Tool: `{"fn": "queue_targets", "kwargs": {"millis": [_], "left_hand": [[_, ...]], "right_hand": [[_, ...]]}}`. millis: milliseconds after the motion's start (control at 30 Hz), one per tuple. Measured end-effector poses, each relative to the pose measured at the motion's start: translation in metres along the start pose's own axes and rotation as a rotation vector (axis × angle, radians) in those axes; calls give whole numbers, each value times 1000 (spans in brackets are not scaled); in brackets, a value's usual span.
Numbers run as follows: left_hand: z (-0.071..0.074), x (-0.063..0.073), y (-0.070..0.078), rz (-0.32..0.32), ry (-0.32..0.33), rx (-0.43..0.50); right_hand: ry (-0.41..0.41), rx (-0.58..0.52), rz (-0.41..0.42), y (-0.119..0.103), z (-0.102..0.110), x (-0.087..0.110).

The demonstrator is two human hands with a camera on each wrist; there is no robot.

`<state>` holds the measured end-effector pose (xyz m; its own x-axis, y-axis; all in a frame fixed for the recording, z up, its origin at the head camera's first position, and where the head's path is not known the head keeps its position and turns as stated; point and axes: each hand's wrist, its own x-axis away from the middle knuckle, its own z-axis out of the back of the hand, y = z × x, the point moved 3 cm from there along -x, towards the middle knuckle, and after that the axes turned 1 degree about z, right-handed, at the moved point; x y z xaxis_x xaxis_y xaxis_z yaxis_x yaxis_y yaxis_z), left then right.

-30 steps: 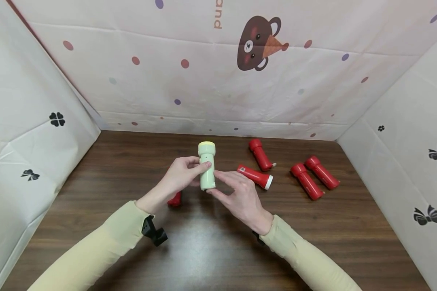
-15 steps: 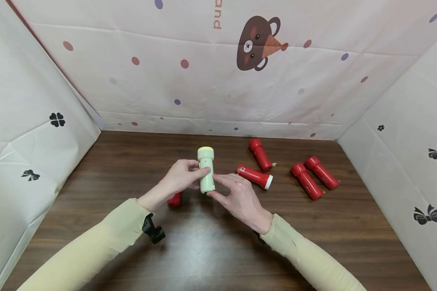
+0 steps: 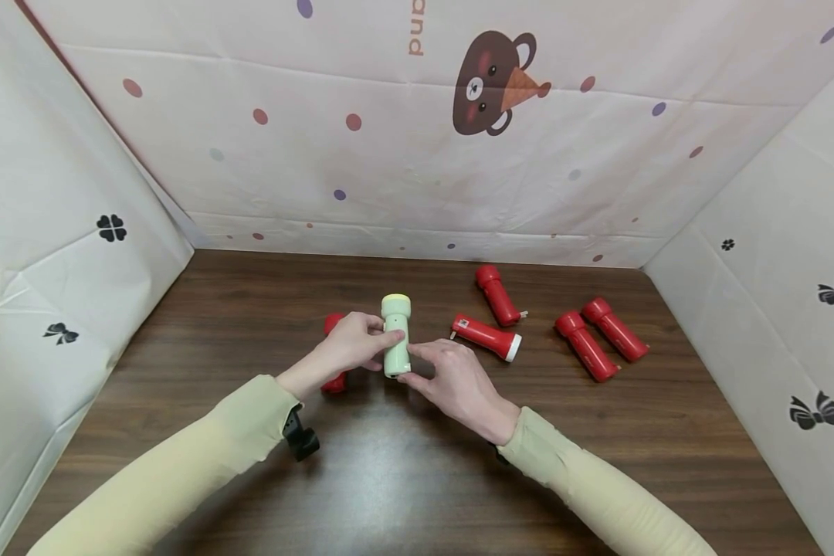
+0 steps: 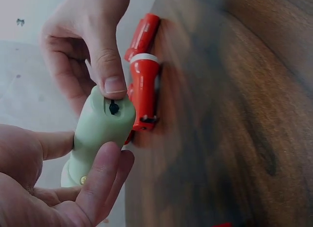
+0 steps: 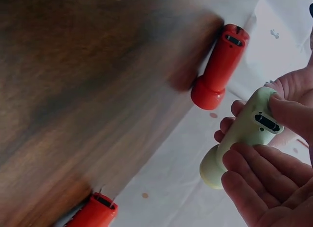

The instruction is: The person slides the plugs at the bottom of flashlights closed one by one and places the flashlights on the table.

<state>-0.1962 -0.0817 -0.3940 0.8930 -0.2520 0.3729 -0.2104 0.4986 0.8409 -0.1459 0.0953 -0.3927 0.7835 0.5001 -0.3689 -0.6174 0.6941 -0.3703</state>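
Observation:
A pale green flashlight (image 3: 394, 359) with a yellow-rimmed head is held over the middle of the table, head pointing away from me. My left hand (image 3: 350, 341) grips its body from the left, thumb on top. At the tail, my right hand (image 3: 462, 386) has its thumb against the end and fingertips along the right side. In the left wrist view, the right thumb presses beside a small dark recess in the tail of the green flashlight (image 4: 93, 129). A dark slot shows on the green flashlight's body (image 5: 266, 122) in the right wrist view.
One red flashlight (image 3: 335, 384) lies partly hidden behind my left hand. To the right lie a white-headed red flashlight (image 3: 486, 337) and another red one (image 3: 498, 296) behind it. Two more red flashlights (image 3: 586, 346) lie side by side farther right. Patterned sheets wall the wooden table (image 3: 250, 293).
The green flashlight has come lower and nearer to me, with both hands staying on it. More of the red flashlight behind my left hand now shows.

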Motion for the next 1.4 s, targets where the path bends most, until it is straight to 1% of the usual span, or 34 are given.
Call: {"fn": "queue_targets", "kwargs": {"millis": [133, 300, 500, 800, 1000, 1133, 1400], "left_hand": [[-3, -4, -4, 14, 7, -24], [-6, -8, -6, 23, 8, -77], [-7, -10, -8, 32, 9, -114], [-8, -13, -11, 71, 3, -183], [-9, -12, -15, 50, -13, -219], [-9, -11, -16, 50, -21, -242], [-11, -13, -18, 50, -35, -288]], "right_hand": [[-40, 9, -4, 3, -3, 0], [-83, 20, -14, 6, -8, 0], [-116, 49, -11, 10, -14, -1], [-180, 51, -14, 11, -19, -2], [-230, 36, -27, 10, -23, -3], [-242, 41, -14, 10, -25, -3], [-278, 85, -11, 11, -28, -4]]}}
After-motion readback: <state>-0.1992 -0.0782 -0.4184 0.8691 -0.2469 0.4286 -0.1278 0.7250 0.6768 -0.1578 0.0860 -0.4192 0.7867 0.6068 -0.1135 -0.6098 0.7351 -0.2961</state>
